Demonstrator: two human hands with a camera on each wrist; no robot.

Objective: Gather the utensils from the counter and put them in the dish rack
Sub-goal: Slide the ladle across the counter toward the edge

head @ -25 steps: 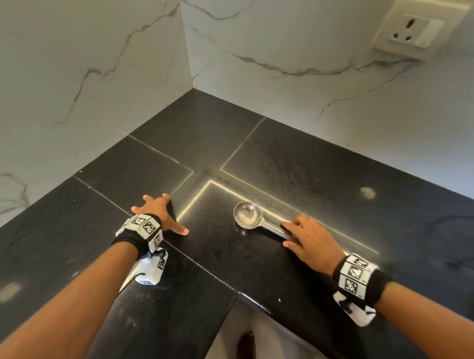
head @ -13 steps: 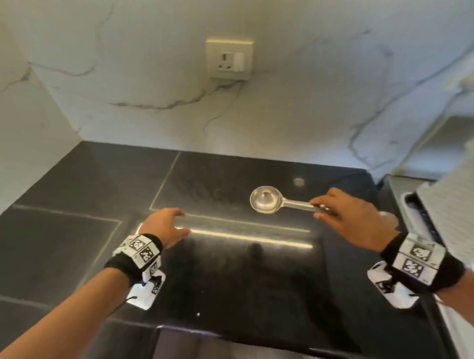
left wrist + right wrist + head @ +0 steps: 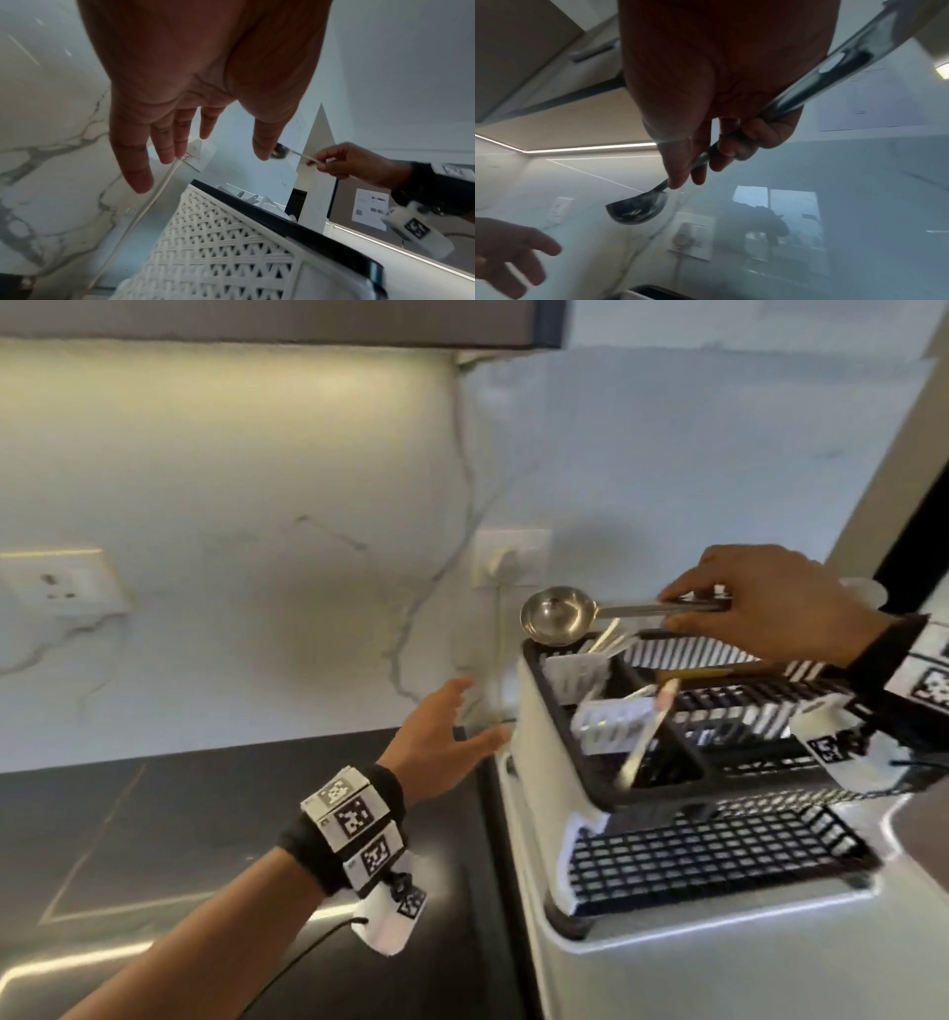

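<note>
Your right hand (image 3: 770,603) pinches the flat handle of the round-bowled stainless steel ladle (image 3: 557,614), thumb below and fingers on top, holding it level in the air with its bowl over the far left corner of the white plastic dish rack with black grid trays (image 3: 544,711); from the right wrist view the bowl hangs free with open air beneath it. Your left hand (image 3: 441,737) is empty, fingers spread and relaxed, hovering just beside the rack's white lattice side wall (image 3: 218,247) without clearly touching it. Under the ladle the rack's top tier is crowded: two white slotted cutlery holders (image 3: 611,724) stand inside the black rim, with pale utensil handles (image 3: 642,742) leaning out of them at a tilt, some reaching up close to the bowl. The rack's black rim (image 3: 295,225) runs right along its left edge. Behind it a white cord (image 3: 154,194) drops from a white wall plug (image 3: 508,557) down the marble-look wall, close to your left fingers. The black stone tabletop (image 3: 154,814) lies open to the left of the rack
</note>
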